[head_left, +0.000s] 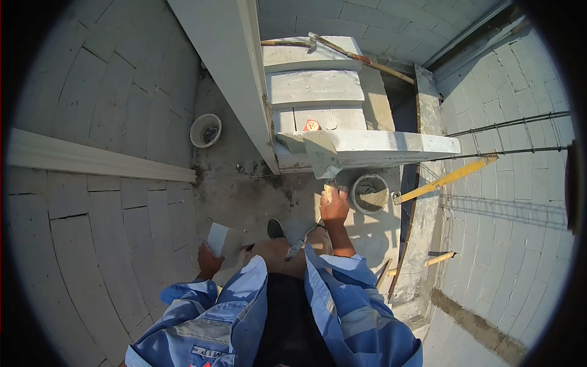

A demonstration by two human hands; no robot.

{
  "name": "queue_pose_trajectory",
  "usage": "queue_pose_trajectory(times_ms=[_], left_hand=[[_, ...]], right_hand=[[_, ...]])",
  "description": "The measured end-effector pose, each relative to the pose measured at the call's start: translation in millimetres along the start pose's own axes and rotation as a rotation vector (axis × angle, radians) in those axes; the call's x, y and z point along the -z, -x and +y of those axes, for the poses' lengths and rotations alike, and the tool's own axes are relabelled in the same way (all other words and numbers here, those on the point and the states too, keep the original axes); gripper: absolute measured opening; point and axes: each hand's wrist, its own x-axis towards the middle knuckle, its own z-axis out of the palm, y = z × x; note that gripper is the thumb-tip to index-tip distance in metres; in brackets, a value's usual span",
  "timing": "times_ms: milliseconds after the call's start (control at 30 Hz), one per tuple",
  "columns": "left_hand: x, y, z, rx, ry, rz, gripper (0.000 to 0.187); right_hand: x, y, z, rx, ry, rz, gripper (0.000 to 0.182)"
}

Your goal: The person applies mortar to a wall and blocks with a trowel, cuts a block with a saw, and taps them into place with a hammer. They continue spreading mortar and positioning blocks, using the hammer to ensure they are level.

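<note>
My right hand is wrapped round the wooden handle of a trowel. The trowel's blade lies against the near end of a white block course, beside some grey mortar. Low on the left, my left hand grips a small white block by its edge. A bucket of grey mortar stands on the floor just right of my right hand. Behind the trowel, a red and white object sits on the blocks.
Another bucket stands by the left wall. A hammer lies across stacked blocks. At the right are a yellow level, a rebar cage and a dark floor gap. A pale post rises ahead.
</note>
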Motion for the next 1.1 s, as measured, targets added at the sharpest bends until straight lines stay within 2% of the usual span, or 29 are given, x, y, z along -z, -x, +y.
queue_pose_trajectory(times_ms=[100, 200, 267, 333, 367, 433, 467, 533, 600, 667, 700, 767, 900, 1100], left_hand=[[1.0, 2.2, 6.2, 0.01, -0.007, 0.022, 0.101], [8.4, 10.1, -4.5, -0.039, 0.009, 0.019, 0.102], [6.9, 6.8, -3.1, -0.036, 0.038, 0.027, 0.103], [-6.0, -3.1, -6.9, -0.044, 0.045, 0.045, 0.103], [-9.9, -2.0, -14.9, -0.04, 0.043, 0.063, 0.103], [-8.1, -7.8, -7.9, -0.001, 0.037, 0.035, 0.102], [-7.2, -8.0, -4.0, 0.04, 0.027, 0.004, 0.102], [-4.4, -9.8, 3.0, 0.043, 0.014, -0.003, 0.101], [-3.3, -10.6, 7.3, 0.042, 0.002, -0.008, 0.101], [-0.3, -13.2, 12.2, 0.095, -0.025, -0.085, 0.106], [-0.8, -13.1, 12.3, 0.093, -0.025, -0.085, 0.106], [-7.0, -8.9, 7.6, 0.07, -0.022, -0.032, 0.106], [-7.1, -3.1, 6.5, 0.067, -0.023, -0.036, 0.105], [-4.2, 0.5, 7.0, 0.114, -0.001, -0.057, 0.107]], right_hand=[[-45.8, -6.6, 4.4, -0.039, 0.07, 0.104, 0.04], [-42.7, 18.7, 10.9, -0.047, -0.081, 0.075, 0.046], [-30.8, 50.8, 19.7, -0.033, 0.003, 0.075, 0.049], [-8.3, 72.1, 16.1, -0.119, 0.072, -0.116, 0.045], [-2.1, 82.8, 10.7, -0.124, 0.074, -0.121, 0.045], [17.1, 86.9, -13.7, -0.07, -0.402, 0.036, 0.037], [25.4, 82.9, -26.4, -0.073, -0.402, 0.035, 0.037], [44.6, 49.3, -62.1, -0.293, -0.803, -0.264, 0.032], [60.5, 15.8, -90.5, -0.455, -1.212, -0.403, 0.028], [57.2, -6.1, -99.0, -0.612, -1.491, -0.528, 0.027], [55.5, -16.2, -101.9, -0.611, -1.491, -0.525, 0.027], [52.0, -31.1, -105.7, -0.682, -1.624, -0.646, 0.028], [42.8, -42.2, -111.1, -0.644, -1.565, -0.718, 0.029], [45.6, -43.7, -101.3, -0.665, -1.441, -0.682, 0.026]])
